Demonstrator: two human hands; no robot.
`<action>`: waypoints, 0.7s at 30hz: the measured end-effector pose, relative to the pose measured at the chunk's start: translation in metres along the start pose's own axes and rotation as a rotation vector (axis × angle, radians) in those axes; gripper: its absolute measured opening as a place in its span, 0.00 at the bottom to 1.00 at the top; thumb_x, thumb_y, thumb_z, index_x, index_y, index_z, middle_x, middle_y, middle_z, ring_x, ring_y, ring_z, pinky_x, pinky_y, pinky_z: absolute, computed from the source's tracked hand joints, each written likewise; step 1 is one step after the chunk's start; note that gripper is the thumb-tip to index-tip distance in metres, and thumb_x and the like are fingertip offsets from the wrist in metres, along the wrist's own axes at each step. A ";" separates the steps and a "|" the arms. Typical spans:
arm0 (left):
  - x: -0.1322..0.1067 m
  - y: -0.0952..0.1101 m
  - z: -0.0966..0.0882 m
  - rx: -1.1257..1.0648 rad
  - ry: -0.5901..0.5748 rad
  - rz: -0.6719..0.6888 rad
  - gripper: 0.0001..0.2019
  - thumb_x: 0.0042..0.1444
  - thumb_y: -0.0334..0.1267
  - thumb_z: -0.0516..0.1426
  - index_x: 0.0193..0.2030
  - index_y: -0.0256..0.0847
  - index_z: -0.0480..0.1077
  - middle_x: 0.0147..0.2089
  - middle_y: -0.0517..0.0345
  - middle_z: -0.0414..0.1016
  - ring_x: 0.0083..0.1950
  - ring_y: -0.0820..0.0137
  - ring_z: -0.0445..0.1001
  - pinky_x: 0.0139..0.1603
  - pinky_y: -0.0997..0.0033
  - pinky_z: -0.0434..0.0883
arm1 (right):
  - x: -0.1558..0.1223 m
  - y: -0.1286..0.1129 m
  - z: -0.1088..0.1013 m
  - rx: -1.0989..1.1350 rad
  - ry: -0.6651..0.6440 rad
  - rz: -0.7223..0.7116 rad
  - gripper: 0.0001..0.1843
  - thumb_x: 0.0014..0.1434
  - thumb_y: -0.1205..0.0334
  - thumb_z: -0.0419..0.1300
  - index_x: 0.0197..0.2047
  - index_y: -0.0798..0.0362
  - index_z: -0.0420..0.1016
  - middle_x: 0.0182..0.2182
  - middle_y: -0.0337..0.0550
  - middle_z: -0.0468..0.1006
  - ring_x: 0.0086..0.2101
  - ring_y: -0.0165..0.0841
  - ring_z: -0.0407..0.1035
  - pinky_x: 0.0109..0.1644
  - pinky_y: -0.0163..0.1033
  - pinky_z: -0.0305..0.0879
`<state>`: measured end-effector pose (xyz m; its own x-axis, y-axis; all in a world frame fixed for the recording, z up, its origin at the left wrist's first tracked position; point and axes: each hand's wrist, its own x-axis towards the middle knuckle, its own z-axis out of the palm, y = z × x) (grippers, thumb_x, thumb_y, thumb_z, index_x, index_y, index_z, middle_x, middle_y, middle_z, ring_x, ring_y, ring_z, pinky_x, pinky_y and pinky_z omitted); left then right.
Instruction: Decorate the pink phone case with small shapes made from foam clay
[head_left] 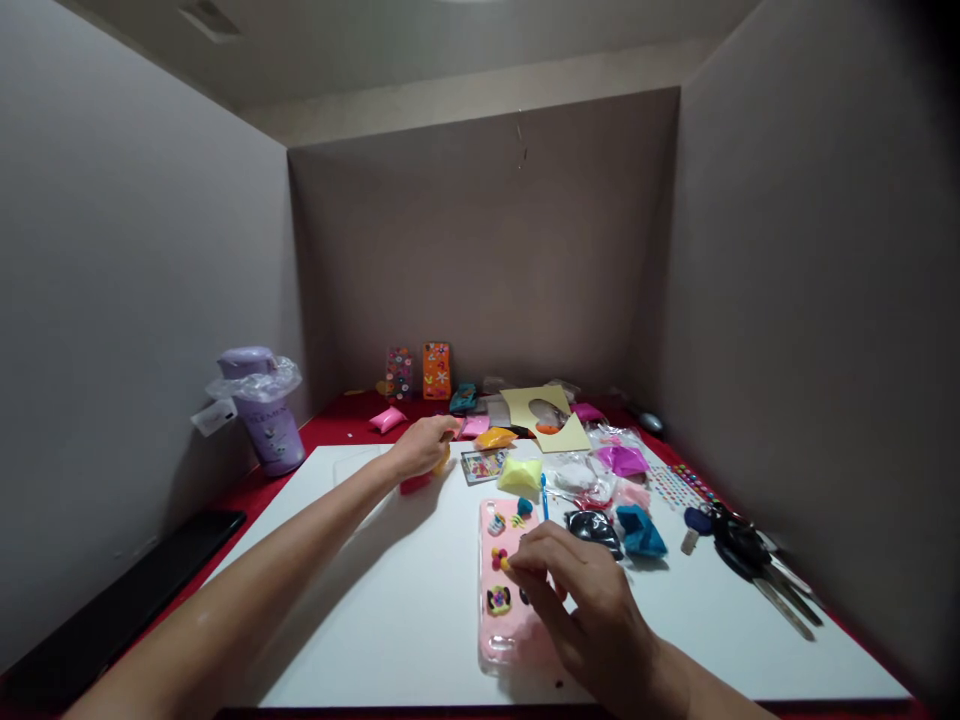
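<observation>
Pink phone case (504, 620) lies flat on white board (360, 600), near front edge, long side pointing away from the person, lower end partly hidden under right hand (585, 600). Small clay decorations (498, 600) stuck on case: multicoloured ones down the left side, a blue blob near the top. Right hand rests over the case, fingertips pressed together, pinching yellow bit (505, 565) right at the case surface. Left hand (420, 447) is stretched out to the far left part of the board, fingers curled shut around yellow lump (444, 462); red packet (415, 485) just under and touching that hand. Blue tool (544, 495) lies just beside the case's top right corner. Yellow packet (520, 475) just beyond the case, sticker sheet (484, 465) to its left. Black packet (592, 528) and blue packet (640, 532) sit right of the case, near the right hand. Magenta packet (621, 460) further back. Keys (750, 560) at the board's right edge, well apart from both hands. Board sits on red worktop (352, 410). At the back wall: orange case (436, 370) standing upright, patterned case (398, 373) beside it, yellow paper (544, 415) with a cut-out hole lying flat. Purple cup (262, 415) with plastic wrap on top stands back left. Black slab (120, 600) lies along the left edge; cannot tell what it is.
</observation>
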<state>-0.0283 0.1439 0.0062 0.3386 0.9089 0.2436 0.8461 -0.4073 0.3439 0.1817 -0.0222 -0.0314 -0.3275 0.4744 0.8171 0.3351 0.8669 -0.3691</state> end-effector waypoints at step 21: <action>-0.043 0.005 -0.010 0.307 -0.019 0.026 0.11 0.48 0.27 0.52 0.30 0.42 0.75 0.32 0.54 0.74 0.34 0.65 0.70 0.30 0.71 0.55 | -0.001 0.003 0.000 0.015 0.033 0.012 0.08 0.62 0.73 0.49 0.38 0.53 0.66 0.27 0.41 0.71 0.28 0.29 0.65 0.31 0.34 0.61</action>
<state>-0.0427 0.1018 0.0062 0.3667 0.9013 0.2305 0.9210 -0.3867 0.0468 0.1831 -0.0195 -0.0333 -0.2943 0.4800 0.8265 0.3251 0.8635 -0.3857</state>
